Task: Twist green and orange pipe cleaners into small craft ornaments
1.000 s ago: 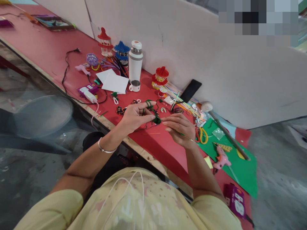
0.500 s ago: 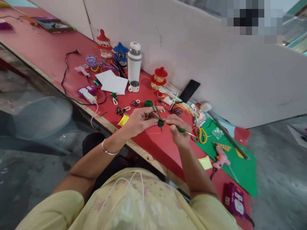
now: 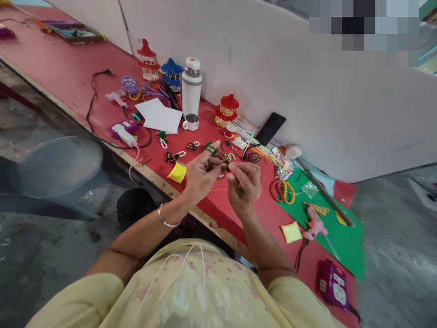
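Green yarn runs over the raised index finger of my left hand (image 3: 200,177), whose thumb and fingers pinch a small green crocheted piece (image 3: 228,166). My right hand (image 3: 246,182) is closed around a crochet hook (image 3: 242,189) with a green grip; its thin metal end points down toward my wrist. The fingertips of both hands meet at the crocheted piece and hide much of it. Just beyond my left fingers are a dark beaded loop charm (image 3: 192,146) and another dark charm (image 3: 170,157). A yellow packet (image 3: 177,173) lies beside my left wrist.
Scissors (image 3: 282,191) and a pink glue gun (image 3: 314,223) lie to the right, near a green sheet (image 3: 344,246) and a mallet (image 3: 317,184). A white flask (image 3: 191,91), its cup (image 3: 190,122) and a phone (image 3: 271,129) are at the back of the red table (image 3: 112,109).
My right hand has turned and come left, swinging the hook's free end from pointing right to pointing down. My left index finger now reaches further up, with the yarn over it.
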{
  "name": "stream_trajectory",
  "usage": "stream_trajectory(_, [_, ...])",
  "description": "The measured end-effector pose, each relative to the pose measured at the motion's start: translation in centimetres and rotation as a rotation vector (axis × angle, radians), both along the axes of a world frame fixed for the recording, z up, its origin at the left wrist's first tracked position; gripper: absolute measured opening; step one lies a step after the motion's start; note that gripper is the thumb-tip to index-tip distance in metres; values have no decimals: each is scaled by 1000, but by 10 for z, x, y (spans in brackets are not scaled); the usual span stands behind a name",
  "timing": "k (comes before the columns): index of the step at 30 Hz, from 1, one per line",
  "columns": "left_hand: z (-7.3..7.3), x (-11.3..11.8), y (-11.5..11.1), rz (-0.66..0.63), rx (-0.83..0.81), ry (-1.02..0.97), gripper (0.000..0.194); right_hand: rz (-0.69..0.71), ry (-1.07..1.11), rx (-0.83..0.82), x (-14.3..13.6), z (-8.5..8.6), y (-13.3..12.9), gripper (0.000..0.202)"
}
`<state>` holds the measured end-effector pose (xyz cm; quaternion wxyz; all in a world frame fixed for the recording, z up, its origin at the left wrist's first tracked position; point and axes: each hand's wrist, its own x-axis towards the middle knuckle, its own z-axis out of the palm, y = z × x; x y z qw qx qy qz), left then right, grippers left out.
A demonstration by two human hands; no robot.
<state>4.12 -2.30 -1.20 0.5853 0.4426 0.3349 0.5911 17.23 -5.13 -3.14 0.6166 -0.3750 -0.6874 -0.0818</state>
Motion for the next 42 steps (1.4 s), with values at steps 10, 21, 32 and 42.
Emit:
stream_trajectory(10, [9, -34, 12, -352, -205, -193, 62, 374, 82, -113, 21, -1, 17, 23])
stream_trajectory(21, [2, -38, 16, -390, -142, -84, 56, 414, -172, -218, 54, 23, 9, 29])
stream_trajectory(32, [24, -44, 17, -462, -37, 140, 49, 580, -209, -317, 66, 46, 4, 26])
stream_trajectory(42, [24, -43, 18, -528, 9, 213, 46, 700, -102, -436, 73, 41, 4, 17])
